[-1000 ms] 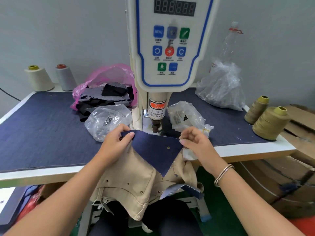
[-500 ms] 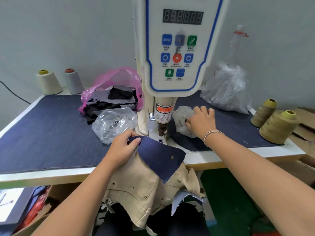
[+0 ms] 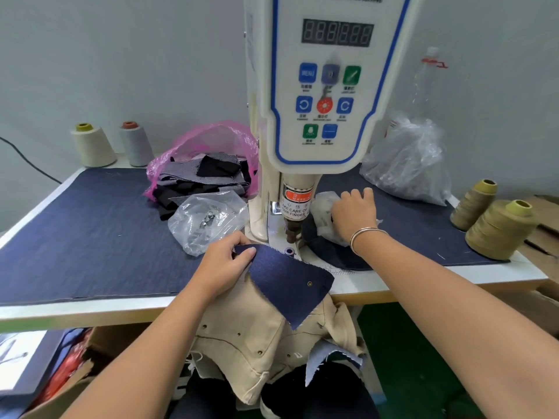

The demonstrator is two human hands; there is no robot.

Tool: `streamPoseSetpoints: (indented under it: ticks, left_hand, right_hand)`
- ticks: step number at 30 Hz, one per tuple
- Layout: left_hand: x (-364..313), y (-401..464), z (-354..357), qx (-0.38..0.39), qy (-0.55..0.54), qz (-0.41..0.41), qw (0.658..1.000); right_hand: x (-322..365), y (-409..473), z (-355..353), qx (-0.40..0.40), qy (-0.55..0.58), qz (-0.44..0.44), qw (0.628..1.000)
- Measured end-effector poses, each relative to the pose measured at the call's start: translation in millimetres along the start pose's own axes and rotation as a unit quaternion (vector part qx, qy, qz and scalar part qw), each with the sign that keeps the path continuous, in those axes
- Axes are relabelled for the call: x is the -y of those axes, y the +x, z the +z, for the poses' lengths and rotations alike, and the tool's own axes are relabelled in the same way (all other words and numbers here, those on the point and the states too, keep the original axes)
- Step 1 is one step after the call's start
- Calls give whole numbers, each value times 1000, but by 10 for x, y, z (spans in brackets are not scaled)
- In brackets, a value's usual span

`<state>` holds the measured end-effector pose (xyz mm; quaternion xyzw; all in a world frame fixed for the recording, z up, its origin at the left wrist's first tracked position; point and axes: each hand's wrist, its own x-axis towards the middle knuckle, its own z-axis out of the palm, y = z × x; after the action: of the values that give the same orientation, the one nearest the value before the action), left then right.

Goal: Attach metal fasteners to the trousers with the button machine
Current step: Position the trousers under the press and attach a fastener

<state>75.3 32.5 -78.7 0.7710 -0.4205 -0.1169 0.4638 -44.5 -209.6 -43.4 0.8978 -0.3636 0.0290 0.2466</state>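
My left hand (image 3: 222,264) pinched the navy patch (image 3: 287,278) over the trousers (image 3: 248,328), at six o'clock from the machine (image 3: 323,95). One stud (image 3: 309,283) was set; my right hand (image 3: 354,214) dug into the bag (image 3: 325,207), grip unclear.

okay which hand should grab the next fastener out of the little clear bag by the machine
The right hand: it is already on the small clear bag right of the button machine. The left hand is busy, pinching the navy fabric flap of the trousers.
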Motion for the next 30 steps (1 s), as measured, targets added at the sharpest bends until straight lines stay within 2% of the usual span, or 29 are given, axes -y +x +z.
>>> streamPoseSetpoints:
  ticks: [14, 19, 22, 26, 30]
  left_hand:
    - [-38, -3, 6, 5, 21, -4, 1000]
    - [-40, -4, 0, 11, 25, -7, 1000]
    - [-43, -6, 0, 10, 25, -9, 1000]
    - [-43, -9, -1, 8, 23, -9, 1000]
    - [-28, -9, 3, 9, 19, -8, 1000]
  right_hand:
    - [-65, -50, 76, -4, 34, -1, 999]
    - [-105, -100, 67, -2, 126, 40, 991]
    - [-143, -137, -26, -15, 242, 87, 966]
    - [-236, -285, -189, -98, 364, 157, 913]
    - [-204, -618, -381, -182, 449, 139, 864]
